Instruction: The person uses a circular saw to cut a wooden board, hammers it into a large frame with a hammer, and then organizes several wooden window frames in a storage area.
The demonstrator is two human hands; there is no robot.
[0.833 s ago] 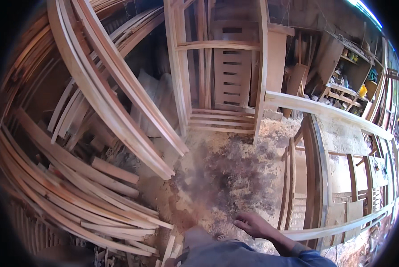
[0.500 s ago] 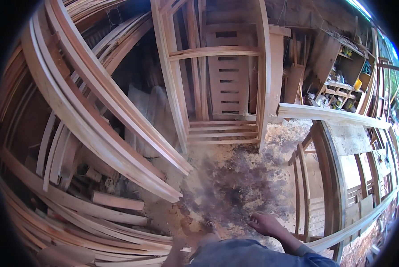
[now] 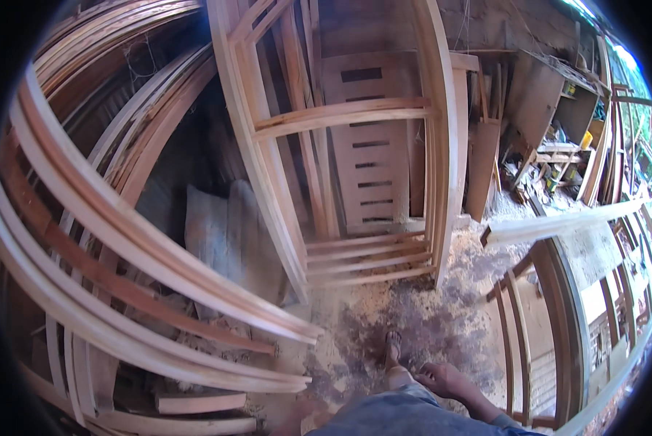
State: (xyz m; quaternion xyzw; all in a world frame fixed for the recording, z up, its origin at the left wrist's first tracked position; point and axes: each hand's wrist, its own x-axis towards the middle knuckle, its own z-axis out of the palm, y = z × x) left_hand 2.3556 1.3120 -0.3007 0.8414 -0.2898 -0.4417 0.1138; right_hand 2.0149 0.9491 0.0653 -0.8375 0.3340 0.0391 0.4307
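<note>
**Long timber stood on end around a bare hand**

The largest thing is the tall pale door-like frame (image 3: 344, 118), upright at the middle, its low rungs near the floor (image 3: 428, 320). Several rungs in a row suggest frames nested together, probably to spare floor space. At the left, long moulded lengths (image 3: 159, 251) slope from high up to the floor; too long to lie handily here, they seem to be leaned in a bundle. At the right stands a darker wooden frame (image 3: 569, 334), likely set aside there so that the middle stays passable. A slotted panel (image 3: 372, 154) stands behind the pale frame, perhaps sheltered by it. A pale beam (image 3: 558, 225) reaches across above the darker frame; whether that frame bears it, I cannot tell.

Smallest is the right hand (image 3: 446, 379), low beside the leg and apart from all the wood, the darker frame being nearest, to its right. Its fingers look loosely curled, with nothing visible in them, though their inner side is hidden; the arm seems simply to hang. The left hand cannot be made out in the blur at the lower edge, so its fingers cannot be judged.
</note>
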